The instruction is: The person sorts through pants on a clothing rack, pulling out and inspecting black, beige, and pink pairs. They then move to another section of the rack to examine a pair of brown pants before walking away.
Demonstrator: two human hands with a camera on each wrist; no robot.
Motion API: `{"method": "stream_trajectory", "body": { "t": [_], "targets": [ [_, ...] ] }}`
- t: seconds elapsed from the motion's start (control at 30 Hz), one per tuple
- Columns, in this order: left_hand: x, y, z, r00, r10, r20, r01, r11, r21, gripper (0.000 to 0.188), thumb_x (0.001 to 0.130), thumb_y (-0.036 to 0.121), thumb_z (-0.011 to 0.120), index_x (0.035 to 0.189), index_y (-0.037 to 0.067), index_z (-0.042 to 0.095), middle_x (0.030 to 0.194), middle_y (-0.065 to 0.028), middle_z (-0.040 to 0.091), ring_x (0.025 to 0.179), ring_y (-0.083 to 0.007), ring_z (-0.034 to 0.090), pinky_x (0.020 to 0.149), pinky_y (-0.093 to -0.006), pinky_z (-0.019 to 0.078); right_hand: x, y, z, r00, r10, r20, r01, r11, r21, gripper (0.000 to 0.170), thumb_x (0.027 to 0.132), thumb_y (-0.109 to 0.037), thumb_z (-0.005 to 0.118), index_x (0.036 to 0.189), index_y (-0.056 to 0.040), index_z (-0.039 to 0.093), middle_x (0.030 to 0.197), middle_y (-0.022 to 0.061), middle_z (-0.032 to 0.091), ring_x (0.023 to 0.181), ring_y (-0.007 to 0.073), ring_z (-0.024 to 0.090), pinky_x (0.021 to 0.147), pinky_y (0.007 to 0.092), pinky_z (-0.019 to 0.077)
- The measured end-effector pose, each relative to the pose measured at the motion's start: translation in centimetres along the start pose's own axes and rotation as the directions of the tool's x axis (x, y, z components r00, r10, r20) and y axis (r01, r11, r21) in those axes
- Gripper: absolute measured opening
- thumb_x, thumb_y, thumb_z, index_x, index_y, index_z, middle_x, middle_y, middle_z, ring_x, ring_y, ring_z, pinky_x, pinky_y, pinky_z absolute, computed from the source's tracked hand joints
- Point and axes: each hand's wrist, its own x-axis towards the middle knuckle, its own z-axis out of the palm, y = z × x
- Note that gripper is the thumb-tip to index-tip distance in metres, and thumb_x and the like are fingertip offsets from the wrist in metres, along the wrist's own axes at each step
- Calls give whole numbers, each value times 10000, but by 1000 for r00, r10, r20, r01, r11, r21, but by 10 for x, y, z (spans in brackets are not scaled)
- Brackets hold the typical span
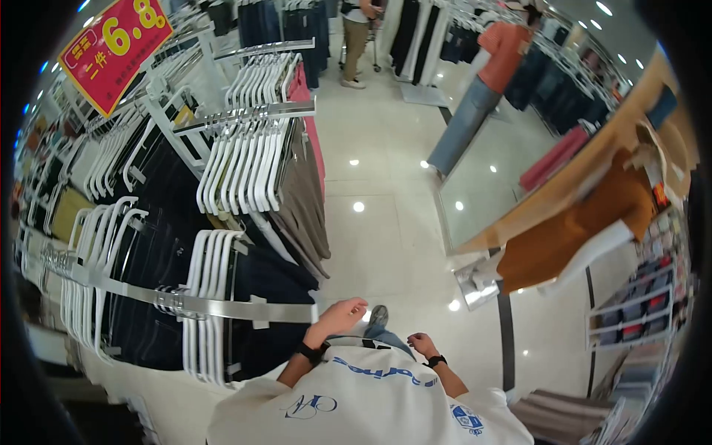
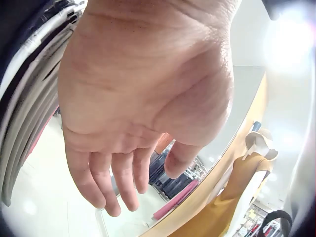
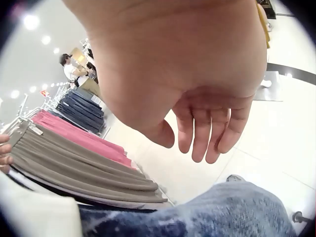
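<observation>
My left hand hangs in the air beside the end of a metal rail, its fingers loose and holding nothing. In the left wrist view the palm faces the camera and the fingers bend slightly. My right hand is low in front of my body, also with nothing in it. The right wrist view shows its fingers loosely curled above the floor. Nearest the left hand are dark trousers on white hangers. Grey-brown trousers and pink ones hang farther along the rack.
A tiled aisle runs ahead between the racks and a wood-framed mirror. By the mirror stands a mannequin in a brown garment. A red price sign is above the left racks. Another person stands farther up the aisle.
</observation>
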Motion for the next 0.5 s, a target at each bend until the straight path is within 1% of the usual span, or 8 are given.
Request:
{"method": "stream_trajectory", "body": {
  "t": [0.07,0.13,0.2,0.23,0.33,0.37,0.43,0.5],
  "targets": [
    [38,26,0,1000,23,-19,-22,999,43,307,927,240,577,1140,26,632,961,-161,701,878,-277,682,779,-351,525,17,-20,-45,999,-3,49,4,1000,-15,290,916,-205,556,1076,6,673,978,116,713,885,211,682,784,336,534],
    [73,39,1,999,5,-41,-3,999,42,314,926,243,580,1150,28,628,980,-165,700,896,-279,680,786,-351,526,39,-42,-82,999,-5,50,1,997,82,302,924,-229,561,1096,0,657,1000,108,709,905,202,676,789,330,524],
    [100,48,3,997,-35,-65,38,998,49,321,926,245,582,1162,30,623,989,-164,703,905,-283,679,790,-352,527,61,-60,-109,997,0,76,-5,997,74,308,931,-246,563,1110,-8,643,1012,95,705,911,187,667,783,319,513],
    [111,51,3,996,-46,-81,49,998,41,327,926,243,584,1169,29,619,996,-161,705,904,-288,679,788,-351,525,75,-70,-119,994,-41,104,34,997,70,308,936,-252,561,1112,-13,643,1012,89,704,904,181,663,776,314,509],
    [136,61,-2,994,-36,-106,34,999,-24,331,924,243,588,1167,20,618,1004,-161,705,907,-284,680,791,-349,522,115,-110,-136,983,-104,152,101,994,32,299,943,-263,565,1111,-30,645,1015,78,703,889,166,655,761,298,498],
    [145,62,-4,990,-46,-131,41,998,-39,331,924,243,588,1167,20,618,1004,-161,705,907,-284,680,791,-349,522,130,-127,-137,972,-143,186,133,989,63,293,945,-260,566,1110,-31,645,1015,75,703,888,164,656,762,297,498],
    [162,62,-10,981,-91,-170,100,994,45,297,963,222,579,1178,21,606,1013,-122,692,915,-216,657,812,-314,511,158,-163,-139,953,-182,241,169,983,75,287,947,-256,567,1109,-33,645,1014,72,704,888,161,656,764,296,498],
    [183,60,-18,975,-95,-199,101,995,17,290,962,226,580,1171,27,611,1013,-120,692,913,-223,657,809,-316,510,191,-203,-137,920,-207,332,205,978,40,282,953,-250,561,1114,-33,643,1007,64,703,889,156,656,764,291,498]
  ]
}}
